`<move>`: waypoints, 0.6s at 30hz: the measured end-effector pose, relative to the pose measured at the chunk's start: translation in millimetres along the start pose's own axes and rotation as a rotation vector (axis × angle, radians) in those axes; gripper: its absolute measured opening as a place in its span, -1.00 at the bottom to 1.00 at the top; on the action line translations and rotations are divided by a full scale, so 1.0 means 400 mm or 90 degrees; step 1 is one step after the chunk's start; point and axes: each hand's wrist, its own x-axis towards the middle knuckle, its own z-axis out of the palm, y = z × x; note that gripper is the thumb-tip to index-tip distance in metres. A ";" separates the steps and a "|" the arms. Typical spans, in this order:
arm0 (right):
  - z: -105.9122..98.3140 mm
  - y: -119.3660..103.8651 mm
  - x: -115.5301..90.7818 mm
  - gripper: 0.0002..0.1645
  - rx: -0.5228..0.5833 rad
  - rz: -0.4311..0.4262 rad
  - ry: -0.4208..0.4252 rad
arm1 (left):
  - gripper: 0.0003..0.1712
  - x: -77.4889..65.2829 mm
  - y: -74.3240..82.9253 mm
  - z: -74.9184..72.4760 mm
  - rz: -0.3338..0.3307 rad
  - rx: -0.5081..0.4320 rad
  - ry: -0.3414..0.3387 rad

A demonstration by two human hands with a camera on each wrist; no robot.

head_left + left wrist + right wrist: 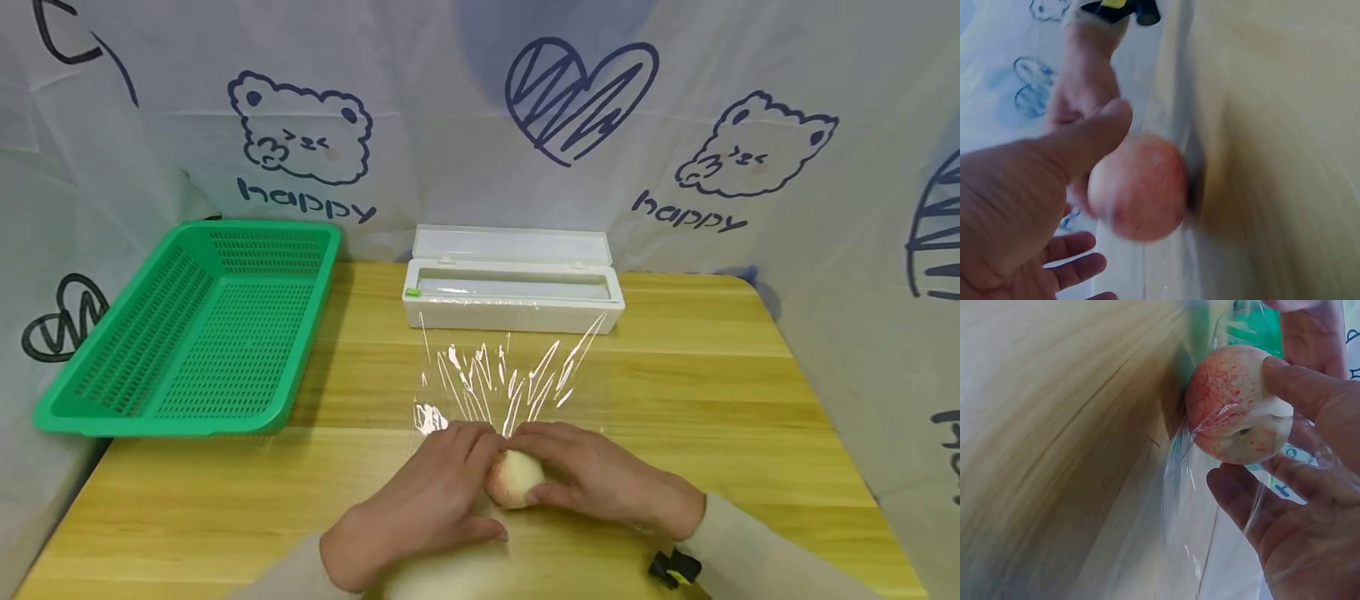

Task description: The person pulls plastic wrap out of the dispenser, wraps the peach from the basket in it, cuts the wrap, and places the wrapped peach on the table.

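Observation:
A red-and-cream peach (516,480) rests near the table's front middle. Clear plastic wrap (495,379) runs in shiny creases from a white dispenser box (513,318) to it. My right hand (600,477) grips the peach, thumb on the near side and fingers across the far side. In the right wrist view, wrap lies partly over the peach (1225,394) and that hand. My left hand (438,487) is at the peach's left, with fingertips by its far side and thumb apart. In the left wrist view, its lower fingers are spread beside the blurred peach (1141,194).
At the left stands a green slotted basket (298,346), reaching past the table's left edge. The dispenser's lid (512,244) is raised at the back edge, against a white printed cloth (450,167). A black strap device (675,568) sits by the right wrist.

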 end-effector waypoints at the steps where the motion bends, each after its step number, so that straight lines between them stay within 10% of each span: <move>1: -0.001 0.001 0.000 -0.23 0.003 0.005 -0.006 | -0.01 0.008 0.004 0.010 -0.003 0.002 0.008; 18: -0.008 0.023 0.005 -0.26 0.085 0.031 -0.042 | -0.28 0.037 0.002 0.026 -0.054 -0.067 -0.038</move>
